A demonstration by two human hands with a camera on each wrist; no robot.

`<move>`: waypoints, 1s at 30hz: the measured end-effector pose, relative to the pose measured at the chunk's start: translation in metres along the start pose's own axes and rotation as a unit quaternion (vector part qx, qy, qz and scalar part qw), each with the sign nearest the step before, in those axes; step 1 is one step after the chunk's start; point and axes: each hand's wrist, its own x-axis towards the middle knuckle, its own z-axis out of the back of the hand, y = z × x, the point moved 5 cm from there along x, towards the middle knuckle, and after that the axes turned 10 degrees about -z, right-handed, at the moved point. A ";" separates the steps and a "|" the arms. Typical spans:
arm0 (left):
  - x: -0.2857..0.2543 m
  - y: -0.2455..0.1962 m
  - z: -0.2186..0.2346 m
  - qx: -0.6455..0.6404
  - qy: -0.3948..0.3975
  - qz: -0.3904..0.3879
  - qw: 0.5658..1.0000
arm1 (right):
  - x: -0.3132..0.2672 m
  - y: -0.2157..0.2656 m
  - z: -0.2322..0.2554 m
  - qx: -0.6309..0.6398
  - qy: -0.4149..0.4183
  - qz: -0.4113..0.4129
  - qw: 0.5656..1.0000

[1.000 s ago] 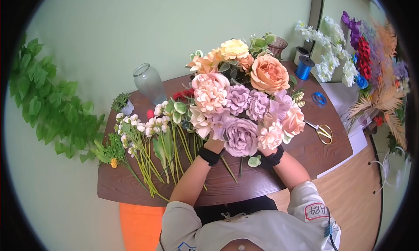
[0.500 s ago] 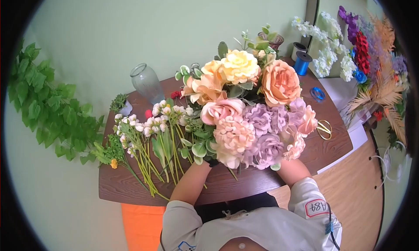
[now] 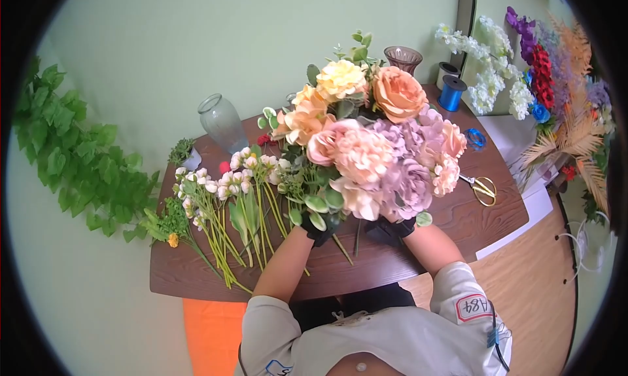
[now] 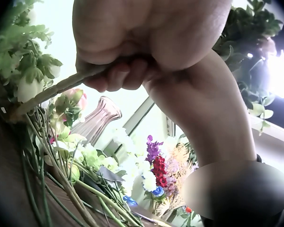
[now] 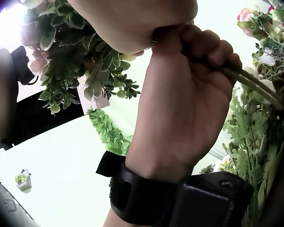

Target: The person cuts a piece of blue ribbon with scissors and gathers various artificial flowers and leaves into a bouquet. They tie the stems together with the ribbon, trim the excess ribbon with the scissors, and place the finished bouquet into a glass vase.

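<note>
In the head view a large bouquet (image 3: 366,147) of peach, yellow, pink and lilac flowers with green leaves is held above the table, covering most of both hands. In the right wrist view my left hand (image 5: 189,94) curls its fingers round the bouquet's stems (image 5: 260,87), which slant down to the right. My right hand (image 5: 132,23) is close against it at the stems, its fingers largely hidden there. From beneath the hands, a thick stem (image 4: 52,94) sticks out in the left wrist view. Both wrists wear black bands.
White-budded stems (image 3: 226,189) lie on the brown table (image 3: 203,271) left of the bouquet. Behind them stands a clear glass vase (image 3: 222,124). Gold-handled scissors (image 3: 484,191), a blue ribbon spool (image 3: 451,93) and a pinkish glass vase (image 3: 402,59) are at the right and back.
The bouquet came up nearer the head camera, then dropped back away, now turned a little and farther right. The scissors, mostly covered half a second ago, show again.
</note>
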 end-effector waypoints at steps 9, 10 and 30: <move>-0.006 -0.013 0.009 0.113 -0.074 -0.049 0.990 | 0.008 -0.008 -0.008 0.065 0.022 -0.029 0.997; -0.005 -0.016 0.011 0.127 -0.082 -0.056 0.987 | 0.006 -0.010 -0.007 0.073 0.025 -0.031 0.997; -0.027 -0.027 0.024 0.398 -0.207 -0.159 0.879 | 0.011 -0.039 0.004 0.208 0.082 -0.052 0.973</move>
